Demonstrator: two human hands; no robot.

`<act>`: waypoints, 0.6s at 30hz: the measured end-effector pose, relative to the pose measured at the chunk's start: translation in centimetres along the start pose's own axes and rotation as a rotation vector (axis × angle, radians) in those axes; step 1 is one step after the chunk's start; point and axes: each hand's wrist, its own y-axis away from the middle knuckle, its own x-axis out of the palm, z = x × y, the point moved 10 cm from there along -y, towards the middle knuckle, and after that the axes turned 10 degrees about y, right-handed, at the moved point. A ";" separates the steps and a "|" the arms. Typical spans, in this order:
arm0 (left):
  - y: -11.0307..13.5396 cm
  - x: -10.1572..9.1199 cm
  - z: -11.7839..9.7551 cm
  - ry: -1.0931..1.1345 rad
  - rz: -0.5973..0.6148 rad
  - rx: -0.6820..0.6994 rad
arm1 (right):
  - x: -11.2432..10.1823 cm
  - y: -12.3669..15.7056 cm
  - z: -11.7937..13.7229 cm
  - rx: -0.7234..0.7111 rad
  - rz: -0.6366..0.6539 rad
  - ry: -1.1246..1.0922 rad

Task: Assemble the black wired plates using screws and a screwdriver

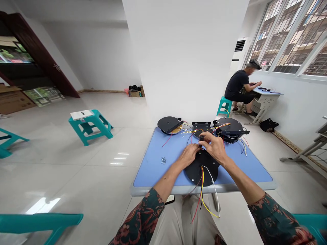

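Note:
A black round disc unit lies on the blue table near its front edge, with red, black, yellow and white wires coming from its middle and hanging over the edge. My right hand grips the black handle of a short screwdriver, upright above the far part of the disc. Beside the tool's lower end, my left hand rests at the disc's far left edge, fingers drawn together; what they pinch is hidden. Small screws lie in a loose pile to the left.
More black disc units with loose wires stand along the table's back: one at left, one in the middle, a stack at right. A white pillar rises behind. Another person sits working by the windows. Green stools stand around.

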 end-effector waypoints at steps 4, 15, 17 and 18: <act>0.0 -0.3 0.1 0.010 -0.022 -0.030 | -0.2 0.3 0.1 0.006 -0.035 0.131; -0.4 0.3 0.1 -0.072 0.009 0.007 | 1.0 0.1 1.9 -0.200 0.213 0.040; -0.4 0.3 0.1 -0.073 0.009 0.001 | 0.8 -0.1 1.9 -0.199 0.241 0.067; -0.4 0.3 0.1 -0.069 0.007 0.001 | 0.8 -0.3 1.9 -0.188 0.246 0.110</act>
